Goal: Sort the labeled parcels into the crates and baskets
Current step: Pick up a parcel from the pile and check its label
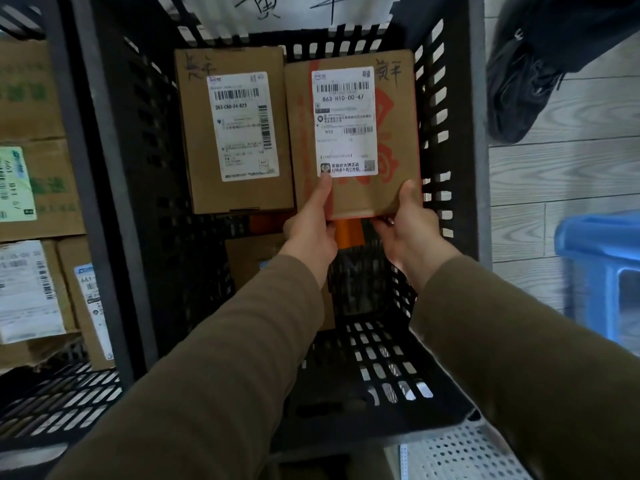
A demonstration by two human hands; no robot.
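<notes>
Nearest, left hand [311, 226] and right hand [410, 225], level with each other, pinching the near short edge of the parcel [346, 126]: thumbs on top, fingers curled beneath. Beyond them, long axis pointing straight away, label up, inside the crate [450, 109], close to its right wall, just beside another box [235, 133]. Probably about to be laid flat.

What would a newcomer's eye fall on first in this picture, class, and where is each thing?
The cardboard parcel at centre, gripped at its lower corners by the left hand and right hand, shows a white label reading 863-H10-00-47. A second labeled parcel lies just left of it in the black slotted crate. A blue plastic bin shows at the right edge.
</notes>
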